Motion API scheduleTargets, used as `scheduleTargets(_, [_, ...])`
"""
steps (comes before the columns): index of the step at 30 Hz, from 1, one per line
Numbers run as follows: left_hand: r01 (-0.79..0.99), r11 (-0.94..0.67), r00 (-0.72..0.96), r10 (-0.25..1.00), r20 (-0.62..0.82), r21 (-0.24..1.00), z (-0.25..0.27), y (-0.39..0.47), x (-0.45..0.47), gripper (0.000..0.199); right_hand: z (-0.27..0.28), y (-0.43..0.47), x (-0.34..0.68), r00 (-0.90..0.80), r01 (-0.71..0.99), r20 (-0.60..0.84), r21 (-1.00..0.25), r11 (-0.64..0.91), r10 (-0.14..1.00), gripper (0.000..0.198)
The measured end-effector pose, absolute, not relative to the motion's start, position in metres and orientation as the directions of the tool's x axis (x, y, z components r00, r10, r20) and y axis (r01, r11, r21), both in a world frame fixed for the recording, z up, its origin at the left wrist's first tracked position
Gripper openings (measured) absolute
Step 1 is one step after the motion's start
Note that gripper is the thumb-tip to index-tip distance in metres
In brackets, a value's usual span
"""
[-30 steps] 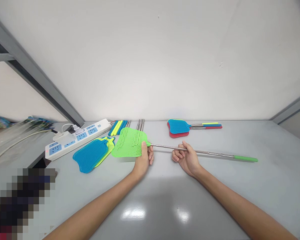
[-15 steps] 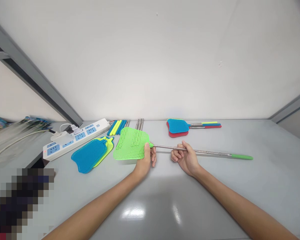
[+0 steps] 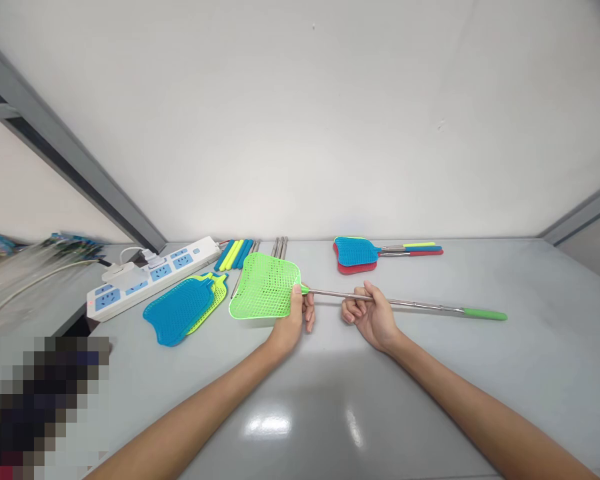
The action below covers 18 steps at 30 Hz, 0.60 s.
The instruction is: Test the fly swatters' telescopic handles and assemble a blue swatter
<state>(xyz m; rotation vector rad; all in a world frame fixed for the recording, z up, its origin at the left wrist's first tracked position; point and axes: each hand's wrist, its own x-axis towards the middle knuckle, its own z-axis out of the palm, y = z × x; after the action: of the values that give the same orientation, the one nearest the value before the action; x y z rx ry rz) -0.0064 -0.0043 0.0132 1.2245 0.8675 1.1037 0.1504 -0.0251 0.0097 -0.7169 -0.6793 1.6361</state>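
Note:
A green fly swatter [image 3: 266,288] with a perforated head and an extended metal rod is held level above the table, its head to the left and its green grip to the right. My left hand [image 3: 294,313] is closed at the neck, thumb on top where head meets rod. Around the middle of the rod, my right hand [image 3: 373,313] is closed with its fingers curled. Left of the swatter lie a blue swatter head [image 3: 177,310] and a yellow-green swatter head [image 3: 215,303] partly under it. Behind it are several blue and yellow handle grips [image 3: 235,255] and metal rods [image 3: 281,247].
At the back lies a stack of swatters, a blue one [image 3: 356,252] over a red one [image 3: 357,269] and a yellow one, handles rightward. A white power strip [image 3: 207,250] with plugs stands at the left, near clear plastic packaging [image 3: 35,273]. The wall [image 3: 330,133] bounds the grey table.
The green swatter has shifted very slightly to the right and its head has tilted a little. Both hands keep their hold.

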Motion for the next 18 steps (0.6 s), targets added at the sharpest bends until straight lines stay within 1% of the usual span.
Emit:
scheduleTargets(3, [-0.187,0.006,0.261,0.964,0.043,0.982,0.012,-0.002,-0.006,0.041,0.010,-0.024,0.150,-0.151,-0.625,-0.087,-0.764,-0.164,0.985,0.043])
scheduleTargets(11, [-0.240,0.123,0.283,0.958,-0.052,0.963,0.009,0.005,-0.008,0.039,0.011,-0.020,0.147,-0.125,-0.657,-0.100,-0.737,-0.158,0.987,0.043])
scheduleTargets(15, [-0.269,0.148,0.251,0.965,-0.080,0.952,0.011,0.006,-0.007,0.040,0.009,-0.020,0.147,-0.115,-0.650,-0.100,-0.745,-0.151,0.988,0.043])
scheduleTargets(18, [-0.297,0.158,0.257,0.963,-0.081,0.942,0.010,0.007,-0.006,0.040,0.008,-0.020,0.146,-0.116,-0.651,-0.098,-0.744,-0.151,0.988,0.043])
